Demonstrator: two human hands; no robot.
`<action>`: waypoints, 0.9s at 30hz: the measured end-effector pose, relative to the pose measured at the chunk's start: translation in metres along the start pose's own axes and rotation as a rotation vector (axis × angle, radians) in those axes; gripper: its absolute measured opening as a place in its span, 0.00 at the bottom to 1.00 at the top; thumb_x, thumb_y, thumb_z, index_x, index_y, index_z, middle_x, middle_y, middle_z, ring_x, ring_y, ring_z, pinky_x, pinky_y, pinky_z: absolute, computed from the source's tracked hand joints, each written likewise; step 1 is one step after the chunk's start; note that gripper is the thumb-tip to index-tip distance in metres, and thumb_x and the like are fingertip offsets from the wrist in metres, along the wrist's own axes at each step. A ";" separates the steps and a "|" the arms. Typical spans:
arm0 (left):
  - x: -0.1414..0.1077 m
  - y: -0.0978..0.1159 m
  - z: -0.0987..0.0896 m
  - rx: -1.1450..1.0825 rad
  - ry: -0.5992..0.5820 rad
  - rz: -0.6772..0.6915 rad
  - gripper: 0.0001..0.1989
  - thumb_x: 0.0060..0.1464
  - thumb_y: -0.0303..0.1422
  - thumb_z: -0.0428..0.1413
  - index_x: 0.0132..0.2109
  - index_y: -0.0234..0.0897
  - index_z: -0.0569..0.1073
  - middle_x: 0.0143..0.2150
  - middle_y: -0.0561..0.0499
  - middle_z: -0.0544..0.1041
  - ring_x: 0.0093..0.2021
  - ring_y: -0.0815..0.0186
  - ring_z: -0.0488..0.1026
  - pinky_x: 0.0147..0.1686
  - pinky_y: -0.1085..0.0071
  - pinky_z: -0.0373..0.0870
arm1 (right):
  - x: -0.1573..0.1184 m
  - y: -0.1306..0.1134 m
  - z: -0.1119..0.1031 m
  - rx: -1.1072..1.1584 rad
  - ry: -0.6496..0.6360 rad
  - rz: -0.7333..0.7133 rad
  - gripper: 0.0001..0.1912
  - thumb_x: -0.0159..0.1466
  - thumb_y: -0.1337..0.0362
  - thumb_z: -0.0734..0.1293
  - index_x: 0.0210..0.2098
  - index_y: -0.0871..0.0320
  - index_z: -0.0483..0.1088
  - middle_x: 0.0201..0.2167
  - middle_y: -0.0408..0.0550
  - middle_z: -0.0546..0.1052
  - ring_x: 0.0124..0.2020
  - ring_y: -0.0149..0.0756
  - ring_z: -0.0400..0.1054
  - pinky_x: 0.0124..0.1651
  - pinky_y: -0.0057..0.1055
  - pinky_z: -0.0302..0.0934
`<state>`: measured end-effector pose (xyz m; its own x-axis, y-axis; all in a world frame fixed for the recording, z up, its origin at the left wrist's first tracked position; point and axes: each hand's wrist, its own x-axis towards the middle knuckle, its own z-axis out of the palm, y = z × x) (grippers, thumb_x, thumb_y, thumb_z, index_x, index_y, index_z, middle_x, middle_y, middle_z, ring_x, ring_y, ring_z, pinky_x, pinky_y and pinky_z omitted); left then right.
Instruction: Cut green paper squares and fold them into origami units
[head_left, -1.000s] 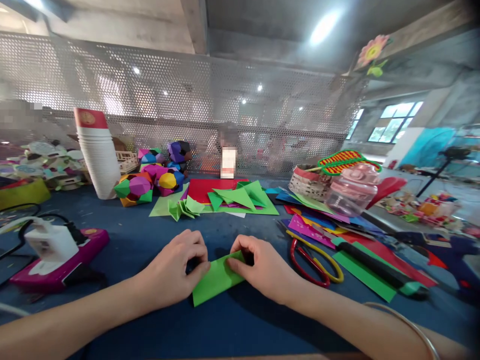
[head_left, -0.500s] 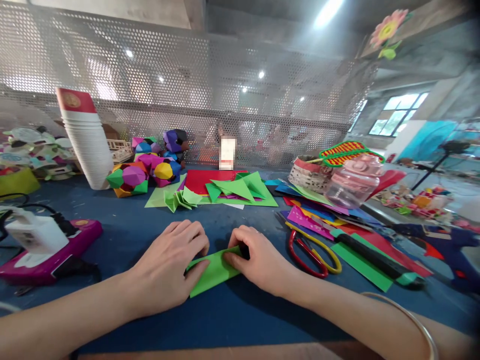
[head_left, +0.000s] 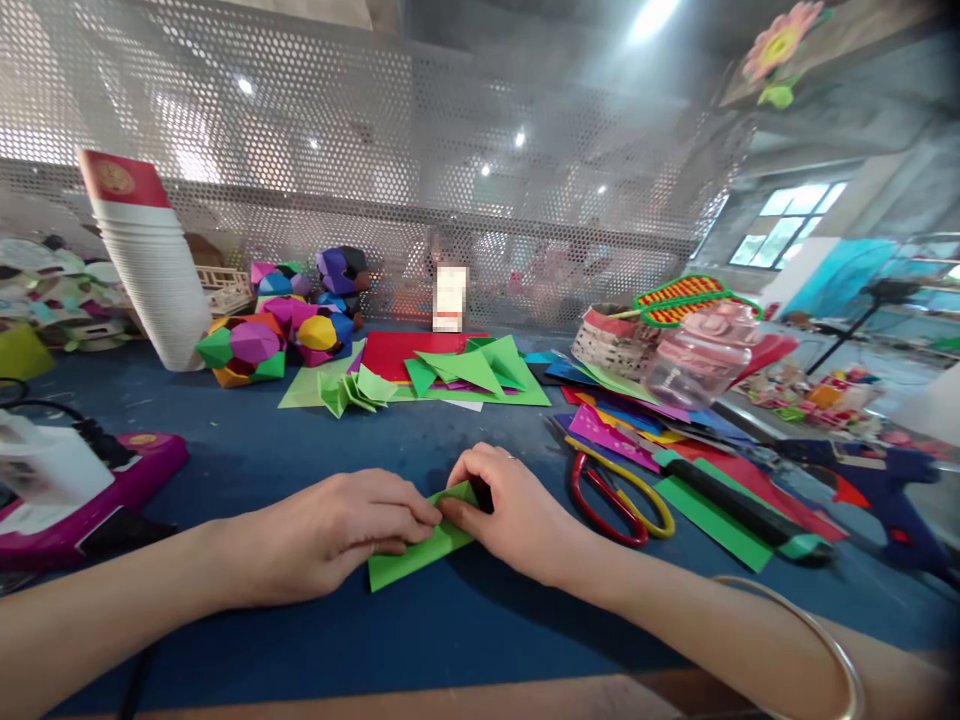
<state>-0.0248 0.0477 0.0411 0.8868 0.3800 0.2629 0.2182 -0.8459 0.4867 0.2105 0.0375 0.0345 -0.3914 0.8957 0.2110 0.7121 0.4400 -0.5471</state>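
A folded strip of green paper (head_left: 409, 567) lies slantwise on the blue tabletop in front of me. At its right end, my right hand (head_left: 514, 515) pinches the paper between thumb and curled fingers. From the left, my left hand (head_left: 352, 530) bears on the strip, fingers close together, fingertips near the right thumb and thumb lower on the paper. The paper's upper edge is partly hidden by both hands. Beyond them stand folded light-green paper pieces (head_left: 349, 392), and more green folded pieces (head_left: 465, 372) lie on a red sheet (head_left: 382, 357).
Right of my hands lie red-and-yellow-handled scissors (head_left: 609, 505), a black-and-green cutter (head_left: 742, 505), coloured paper and a blue glue gun (head_left: 892, 490). A pink bottle (head_left: 701, 360) stands behind. On the left are a purple power strip (head_left: 154, 480), stacked paper cups (head_left: 154, 270) and colourful paper balls (head_left: 244, 350).
My left hand has slid right along the green paper, its fingers now straighter and close to my right thumb. My right hand keeps its pinch. The view has shifted slightly.
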 end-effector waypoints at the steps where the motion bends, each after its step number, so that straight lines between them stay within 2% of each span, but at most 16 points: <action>1: 0.000 0.000 0.000 -0.016 0.004 -0.010 0.18 0.65 0.21 0.49 0.56 0.40 0.75 0.55 0.44 0.77 0.57 0.60 0.73 0.55 0.67 0.71 | 0.000 0.000 0.000 0.005 0.008 -0.004 0.06 0.60 0.71 0.71 0.33 0.57 0.69 0.34 0.45 0.73 0.39 0.38 0.65 0.42 0.35 0.57; 8: 0.004 0.000 0.000 -0.075 -0.002 -0.050 0.08 0.62 0.27 0.58 0.47 0.40 0.80 0.53 0.46 0.78 0.54 0.60 0.74 0.52 0.71 0.71 | -0.010 -0.008 -0.001 -0.008 -0.003 -0.025 0.14 0.60 0.70 0.69 0.45 0.57 0.68 0.45 0.51 0.73 0.47 0.44 0.65 0.50 0.43 0.59; 12: 0.006 -0.001 -0.001 -0.101 0.013 -0.032 0.06 0.61 0.28 0.60 0.45 0.39 0.80 0.50 0.45 0.79 0.53 0.59 0.75 0.52 0.68 0.71 | -0.015 -0.018 -0.002 -0.033 -0.032 0.007 0.25 0.56 0.61 0.73 0.51 0.56 0.66 0.51 0.53 0.70 0.52 0.50 0.63 0.54 0.48 0.56; 16: 0.006 -0.002 -0.002 -0.109 0.003 -0.025 0.05 0.61 0.29 0.60 0.44 0.39 0.79 0.50 0.46 0.79 0.53 0.59 0.74 0.53 0.67 0.70 | -0.016 -0.023 0.003 -0.095 -0.036 0.048 0.33 0.53 0.53 0.76 0.53 0.57 0.64 0.53 0.54 0.69 0.54 0.52 0.62 0.56 0.52 0.54; 22: 0.004 -0.003 -0.002 -0.088 -0.031 -0.044 0.06 0.62 0.29 0.59 0.46 0.40 0.78 0.52 0.46 0.78 0.55 0.59 0.73 0.54 0.67 0.70 | -0.016 -0.019 0.000 -0.057 -0.073 0.073 0.34 0.55 0.54 0.75 0.57 0.56 0.62 0.56 0.56 0.68 0.57 0.54 0.61 0.56 0.53 0.53; 27: 0.005 -0.004 -0.002 -0.092 -0.026 -0.032 0.07 0.63 0.29 0.58 0.46 0.40 0.79 0.53 0.45 0.78 0.55 0.58 0.73 0.55 0.66 0.70 | -0.017 -0.011 -0.007 -0.001 -0.102 0.071 0.35 0.57 0.59 0.75 0.59 0.54 0.59 0.57 0.56 0.68 0.57 0.53 0.61 0.57 0.52 0.55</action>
<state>-0.0224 0.0538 0.0415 0.8906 0.3953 0.2250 0.2092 -0.7952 0.5691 0.2131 0.0178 0.0426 -0.3972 0.9134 0.0885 0.7405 0.3759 -0.5571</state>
